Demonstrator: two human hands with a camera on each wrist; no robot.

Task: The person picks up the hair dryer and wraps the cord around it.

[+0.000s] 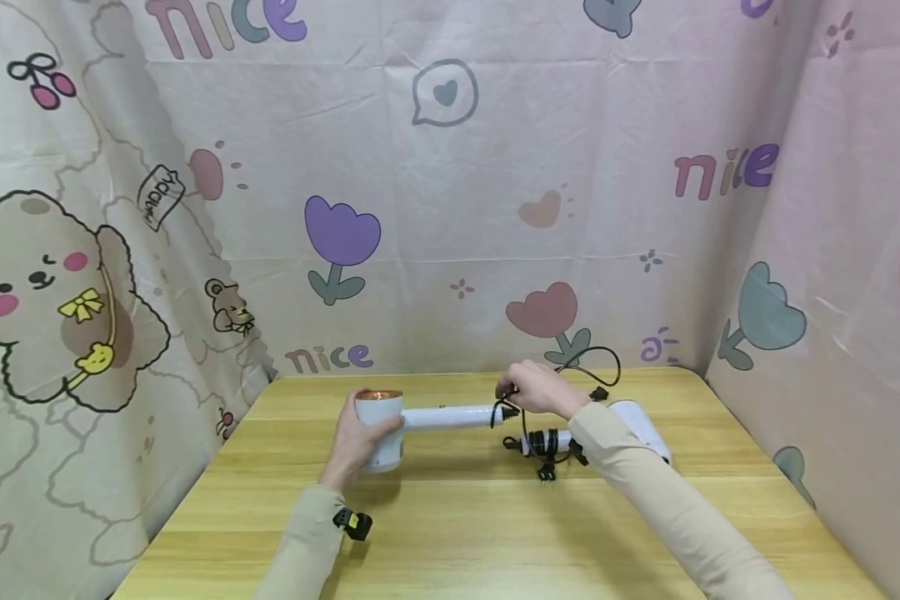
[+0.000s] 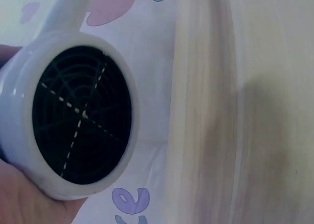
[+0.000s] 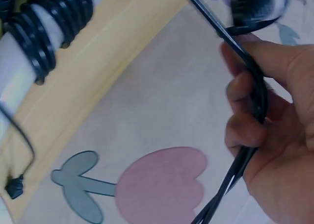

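A white hair dryer point(image 1: 450, 417) is held above the table by its round head, which my left hand point(image 1: 352, 437) grips from the left. Its handle points right, towards my right hand. In the left wrist view the dark round grille point(image 2: 98, 136) faces the camera, with the thumb and fingers on the white casing. My right hand point(image 1: 538, 387) holds the dryer's black cord point(image 3: 258, 94) near the end of the handle, fingers curled round it. Part of the cord loops up behind this hand, and the plug point(image 1: 598, 393) hangs to its right.
A second white hair dryer point(image 1: 640, 427) lies on the table at the right, partly hidden by my right forearm. Black cord point(image 1: 543, 442) is wound round its handle, with a plug point(image 1: 546, 472) beside it. A printed curtain point(image 1: 420, 167) hangs behind the wooden table point(image 1: 457, 533).
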